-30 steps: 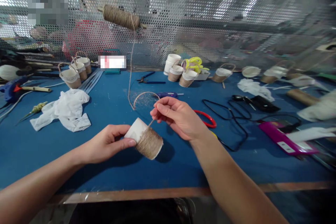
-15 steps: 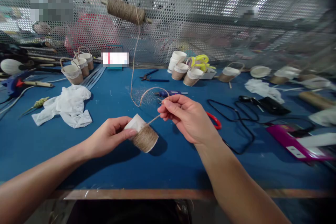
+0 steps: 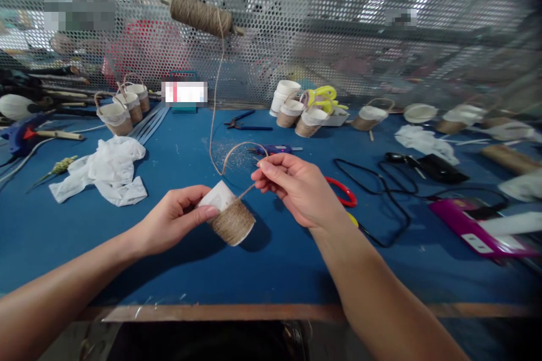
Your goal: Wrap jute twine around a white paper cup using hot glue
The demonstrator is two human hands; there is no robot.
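My left hand [image 3: 171, 220] grips a small white paper cup [image 3: 226, 214] lying on its side, its lower part wrapped in brown jute twine. My right hand [image 3: 296, 186] pinches the twine strand [image 3: 220, 118] just above the cup. From there the strand loops over the blue table and rises to a twine spool [image 3: 199, 13] hung on the perforated metal screen. Both hands hover a little above the table surface, near its front edge.
A crumpled white cloth [image 3: 105, 169] lies to the left, with finished twine-wrapped cups [image 3: 121, 107] behind it. More cups [image 3: 296, 110], pliers [image 3: 245, 122], a red ring [image 3: 342, 193], black cables [image 3: 381, 192] and a magenta object [image 3: 470, 225] sit to the right. A glue gun [image 3: 25, 132] lies far left.
The right hand has shifted slightly with the strand and the cup has turned a little in my left hand. The view has also tilted slightly.
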